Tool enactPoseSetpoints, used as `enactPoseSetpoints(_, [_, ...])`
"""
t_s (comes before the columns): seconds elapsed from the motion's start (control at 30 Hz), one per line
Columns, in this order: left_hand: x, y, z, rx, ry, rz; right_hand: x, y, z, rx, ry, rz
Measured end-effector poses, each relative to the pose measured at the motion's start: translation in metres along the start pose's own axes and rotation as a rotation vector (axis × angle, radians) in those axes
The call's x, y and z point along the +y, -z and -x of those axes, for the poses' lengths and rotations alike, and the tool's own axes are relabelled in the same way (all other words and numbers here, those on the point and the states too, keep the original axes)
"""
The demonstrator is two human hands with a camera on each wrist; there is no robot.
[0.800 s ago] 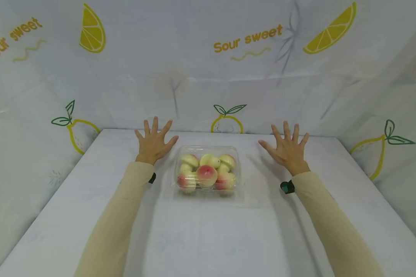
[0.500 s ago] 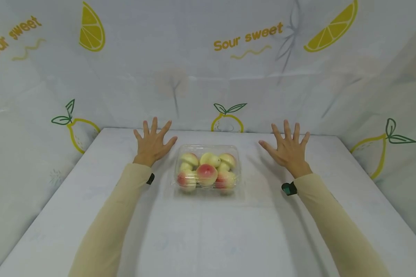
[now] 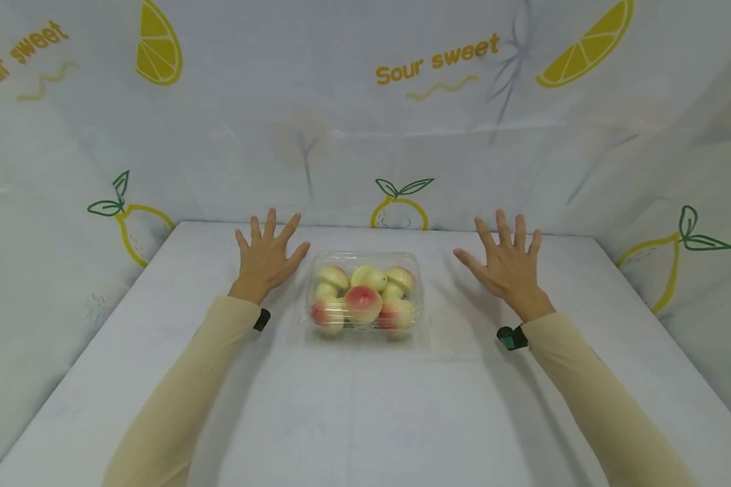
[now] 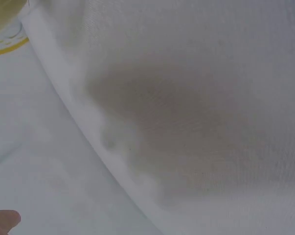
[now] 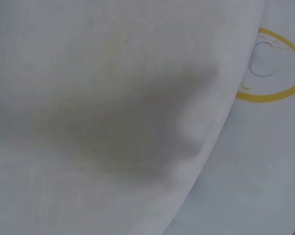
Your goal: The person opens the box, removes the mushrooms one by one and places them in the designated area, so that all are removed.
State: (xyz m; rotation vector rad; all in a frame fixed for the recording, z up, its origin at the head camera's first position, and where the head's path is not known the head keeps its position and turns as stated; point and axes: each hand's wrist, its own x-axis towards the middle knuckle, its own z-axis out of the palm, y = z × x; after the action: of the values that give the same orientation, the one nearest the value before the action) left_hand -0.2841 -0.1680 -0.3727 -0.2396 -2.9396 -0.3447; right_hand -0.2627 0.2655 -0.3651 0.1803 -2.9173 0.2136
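A clear plastic clamshell box (image 3: pixel 365 258) stands near the middle of the table, closed over several mushroom-shaped pieces (image 3: pixel 363 304) coloured pale yellow and pink-red. To its left my left hand (image 3: pixel 264 260) has its fingers straight and spread, holding nothing. My right hand (image 3: pixel 508 267) is on the other side of the box, farther from it, also with spread, straight fingers and nothing in it. A fingertip (image 4: pixel 5 220) shows at the lower left corner of the left wrist view. Both wrist views show a blurred hand shadow on the white cloth.
The white-covered table (image 3: pixel 365 412) meets a white backdrop (image 3: pixel 341 162) printed with lemons and lettering at its far edge. Similar cloth rises along the left and right sides. Dark devices sit under both wrists, such as the one on the right (image 3: pixel 513 337).
Both hands stay spread beside the box, and the forearms angle slightly farther outward. The whole head view has tipped down a little, so the lettering on the backdrop sits higher.
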Motion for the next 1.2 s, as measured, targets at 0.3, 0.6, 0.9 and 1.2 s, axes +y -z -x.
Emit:
enactPoseSetpoints(0.3, [0.005,0.002,0.012,0.039,-0.023,0.015,-0.009,-0.001,0.011,0.027,0.02,-0.023])
enactPoseSetpoints(0.6, [0.006,0.003,0.026,0.075,-0.053,0.023,-0.018,0.002,0.024,0.041,0.056,-0.071])
enactPoseSetpoints(0.9, [0.015,0.008,0.038,0.068,-0.078,0.043,-0.023,0.0,0.036,0.098,0.093,-0.097])
enactPoseSetpoints(1.2, [0.02,0.012,0.053,0.102,-0.11,0.043,-0.031,0.003,0.047,0.13,0.116,-0.153])
